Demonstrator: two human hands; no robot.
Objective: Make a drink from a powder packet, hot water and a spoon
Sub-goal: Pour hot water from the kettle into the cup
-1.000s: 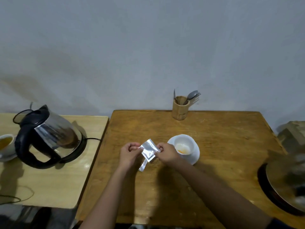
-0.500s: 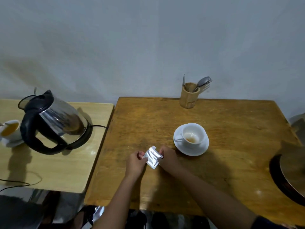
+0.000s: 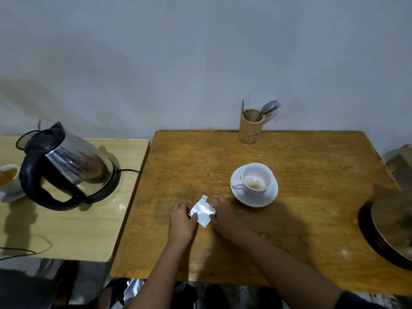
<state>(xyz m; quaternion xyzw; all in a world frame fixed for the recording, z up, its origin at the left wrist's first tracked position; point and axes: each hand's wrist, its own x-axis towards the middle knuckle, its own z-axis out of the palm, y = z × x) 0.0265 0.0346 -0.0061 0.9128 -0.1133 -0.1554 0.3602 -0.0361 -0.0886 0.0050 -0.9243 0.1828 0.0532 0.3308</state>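
I see a big brown table in the middle, and a lighter, yellow table just beside it on the left. On the yellow table sits a shiny kettle with a black handle, on its black base, with a cord running off to the right. Far left, behind the kettle handle, a cup of tea is cut off by the edge. On the right edge of the brown table I see a round metal pan, only partly in view.

Right of the middle of the brown table stands a white cup on a white saucer. The cup has a bit of orange-brown powder at the bottom. At the far edge, by the wall, a wooden holder stands with a spoon and forks poking out.

Near me, both hands are over the table, left of the saucer. My left hand pinches the left side of the small silver packet with its fingertips. My right hand pinches the right side, fingers curled in tight. The packet is between the two hands, near the cup but not touching it. Nothing stands between the packet and the cup.
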